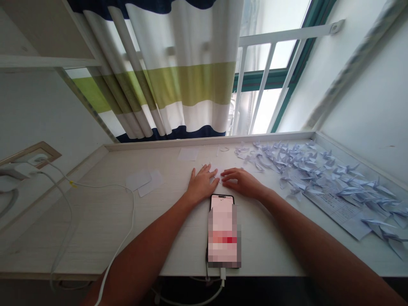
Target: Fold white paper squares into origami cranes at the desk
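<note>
Between my hands a small white piece of paper (219, 175) lies on the desk, mostly covered and hard to make out against the pale top. My left hand (202, 183) rests flat with its fingers spread, over the paper's left side. From the right, my right hand (242, 182) reaches in with slightly bent fingers apart, their tips at the paper's right edge. Just below both hands is a phone (222, 229) with its screen lit and partly blurred, plugged into a white cable. Many folded paper cranes (287, 159) are spread over the right side.
Loose paper sheets (151, 182) lie left of my hands, another sheet (188, 154) near the back edge. A written sheet (339, 208) sits under the cranes. A white cable (132, 212) crosses the left side from a wall socket (40, 159). A striped curtain (191, 83) hangs behind.
</note>
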Motion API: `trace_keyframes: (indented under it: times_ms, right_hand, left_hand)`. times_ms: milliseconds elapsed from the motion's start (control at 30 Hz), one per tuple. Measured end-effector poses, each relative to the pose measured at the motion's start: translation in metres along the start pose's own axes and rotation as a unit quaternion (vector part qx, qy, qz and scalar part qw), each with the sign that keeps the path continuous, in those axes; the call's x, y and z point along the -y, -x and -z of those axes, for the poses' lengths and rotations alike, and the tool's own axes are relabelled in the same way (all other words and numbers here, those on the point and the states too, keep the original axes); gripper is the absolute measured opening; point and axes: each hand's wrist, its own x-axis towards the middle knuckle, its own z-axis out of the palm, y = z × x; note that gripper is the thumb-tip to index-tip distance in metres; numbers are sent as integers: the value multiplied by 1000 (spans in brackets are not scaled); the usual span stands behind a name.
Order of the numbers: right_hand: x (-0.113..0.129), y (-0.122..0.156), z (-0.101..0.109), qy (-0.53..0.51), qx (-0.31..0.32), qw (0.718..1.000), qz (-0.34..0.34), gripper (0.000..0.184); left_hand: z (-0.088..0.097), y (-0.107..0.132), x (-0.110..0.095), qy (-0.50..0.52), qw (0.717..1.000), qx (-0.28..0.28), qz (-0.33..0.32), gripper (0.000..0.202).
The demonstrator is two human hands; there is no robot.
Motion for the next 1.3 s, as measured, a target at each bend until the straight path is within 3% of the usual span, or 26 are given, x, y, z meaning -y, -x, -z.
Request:
trace_keyframes:
  times_ms: [467, 900, 1300]
  right_hand:
    - [0, -2, -5, 48, -7, 999, -13, 17]
    - [5, -1, -3, 56, -3, 998, -25, 17]
    - [0, -1, -10, 19, -32, 999, -36, 14]
  left_hand:
    - [0, 2, -6, -17, 1000, -9, 20, 61]
    - [7, 3, -11, -62, 996, 48, 50, 68]
    - [7, -2, -7, -70, 995, 60, 45, 71]
